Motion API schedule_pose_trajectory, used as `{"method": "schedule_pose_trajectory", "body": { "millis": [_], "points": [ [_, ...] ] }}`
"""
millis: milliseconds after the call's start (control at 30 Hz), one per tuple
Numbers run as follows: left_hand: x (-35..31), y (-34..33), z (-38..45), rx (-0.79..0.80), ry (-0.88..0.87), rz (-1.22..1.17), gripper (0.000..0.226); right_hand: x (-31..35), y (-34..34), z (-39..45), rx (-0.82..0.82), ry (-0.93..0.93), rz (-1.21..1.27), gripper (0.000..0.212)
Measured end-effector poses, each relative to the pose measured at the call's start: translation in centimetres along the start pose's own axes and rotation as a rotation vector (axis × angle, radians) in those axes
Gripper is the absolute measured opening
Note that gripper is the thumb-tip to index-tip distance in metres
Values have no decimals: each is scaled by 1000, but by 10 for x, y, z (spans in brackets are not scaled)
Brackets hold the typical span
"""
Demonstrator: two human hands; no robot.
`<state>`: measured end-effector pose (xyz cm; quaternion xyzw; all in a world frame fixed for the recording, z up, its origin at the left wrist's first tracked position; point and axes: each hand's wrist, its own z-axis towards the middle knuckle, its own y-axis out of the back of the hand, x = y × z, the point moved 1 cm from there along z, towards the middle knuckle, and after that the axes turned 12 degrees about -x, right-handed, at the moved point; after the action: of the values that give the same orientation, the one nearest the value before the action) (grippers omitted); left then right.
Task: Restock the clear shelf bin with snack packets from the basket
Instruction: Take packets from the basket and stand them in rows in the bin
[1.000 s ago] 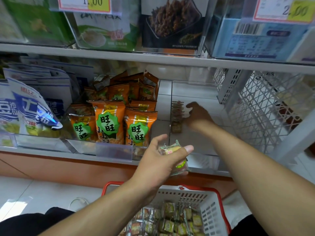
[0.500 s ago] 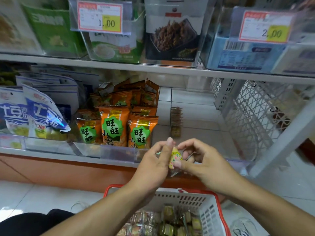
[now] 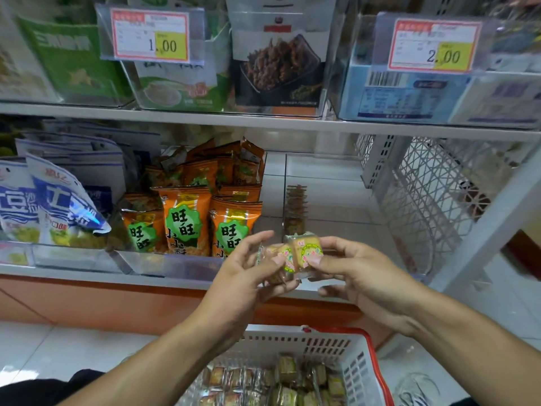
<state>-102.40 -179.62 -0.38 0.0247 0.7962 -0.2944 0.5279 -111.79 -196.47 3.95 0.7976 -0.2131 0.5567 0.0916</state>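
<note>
A small square snack packet with a green-and-yellow label is pinched between the thumb and fingertips of the right hand, the remaining fingers loosely curled beneath it. A second packet is held by the left hand, thumb across its face and fingers bent behind; whether more packets are stacked in that hand cannot be told, since the wrappers are clear and blurred. The two packets are touching, held just in front of the shelf edge.

A second ago the right hand was reaching deep into the clear shelf bin while the left alone carried the packets; half a second ago the hands had come together. Now one packet has been taken off the left hand's supply by the right. It is judged that a handover is being completed, so the next placement can be made.

In the bin a short row of packets is stood along the left wall, the rest of the floor being bare, so much restocking is judged to remain. Below, the red-rimmed basket is seen holding many packets. Orange snack bags fill the neighbouring bin.
</note>
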Motion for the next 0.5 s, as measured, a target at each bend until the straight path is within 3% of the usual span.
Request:
{"method": "schedule_pose_trajectory", "body": {
  "millis": [167, 333, 500],
  "points": [
    [1, -5, -6, -7, -34, 42, 62, 3, -5, -1, 13, -100, 154, 38],
    [3, -8, -2, -16, -75, 20, 64, 2, -4, 8, -80, -113, 369, 31],
    [5, -6, -3, -40, -168, 117, 68, -7, -8, 5, -2, -192, 294, 36]
  ]
}}
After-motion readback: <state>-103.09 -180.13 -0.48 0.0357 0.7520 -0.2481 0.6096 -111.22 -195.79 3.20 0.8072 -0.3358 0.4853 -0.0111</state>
